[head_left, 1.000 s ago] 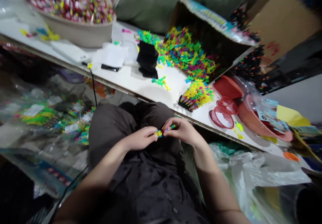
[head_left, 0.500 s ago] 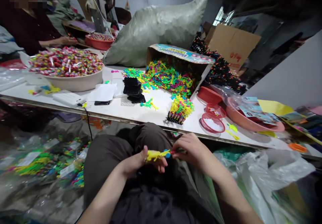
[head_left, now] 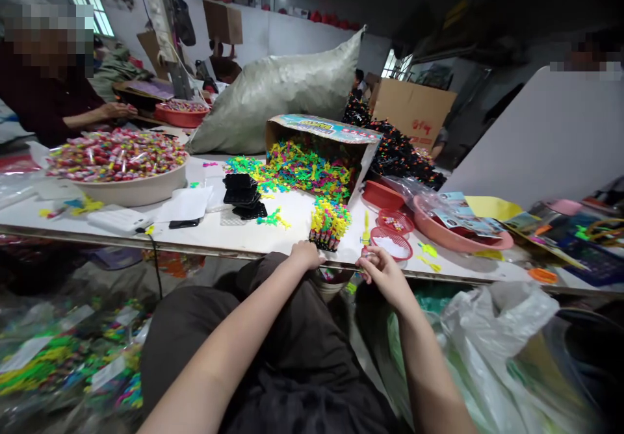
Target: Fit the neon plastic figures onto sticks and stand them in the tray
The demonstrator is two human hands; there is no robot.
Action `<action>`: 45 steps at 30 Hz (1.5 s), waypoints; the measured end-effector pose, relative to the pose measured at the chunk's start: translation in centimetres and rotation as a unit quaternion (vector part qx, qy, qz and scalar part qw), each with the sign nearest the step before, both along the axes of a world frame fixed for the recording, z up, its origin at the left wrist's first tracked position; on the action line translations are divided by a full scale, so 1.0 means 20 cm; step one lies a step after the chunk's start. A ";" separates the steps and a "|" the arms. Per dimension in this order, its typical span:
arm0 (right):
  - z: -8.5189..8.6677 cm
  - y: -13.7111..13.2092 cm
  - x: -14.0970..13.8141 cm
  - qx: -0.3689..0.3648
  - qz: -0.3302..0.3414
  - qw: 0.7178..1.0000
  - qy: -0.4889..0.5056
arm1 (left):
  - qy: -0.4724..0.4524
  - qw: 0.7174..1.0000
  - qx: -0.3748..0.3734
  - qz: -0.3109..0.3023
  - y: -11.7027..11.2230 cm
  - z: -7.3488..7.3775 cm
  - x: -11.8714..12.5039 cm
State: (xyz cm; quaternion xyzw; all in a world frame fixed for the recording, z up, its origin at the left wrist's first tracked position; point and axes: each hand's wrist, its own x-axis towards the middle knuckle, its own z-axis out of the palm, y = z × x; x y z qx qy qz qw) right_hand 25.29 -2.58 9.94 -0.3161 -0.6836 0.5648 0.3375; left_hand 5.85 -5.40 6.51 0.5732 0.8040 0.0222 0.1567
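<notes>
Left hand sat at the table edge, fingers curled, right against the black rack of coloured figures just ahead of it (actual grip hidden, couldn't tell). Right hand was apart from it, fingers bunched; couldn't tell whether they held anything. Yellow piece and red mesh basket lay just beyond the right hand. Open box of coloured pieces was farther ahead, candy bowl well off past the left hand.

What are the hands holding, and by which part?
Cannot tell. The right hand curls near a yellow toy piece; the left hand rests at the table edge beside the colourful toy bundle.
</notes>
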 end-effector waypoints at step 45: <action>-0.54 0.40 -0.34 0.229 -0.422 0.872 -0.099 | 0.035 0.989 0.011 -0.140 0.07 -0.16 0.12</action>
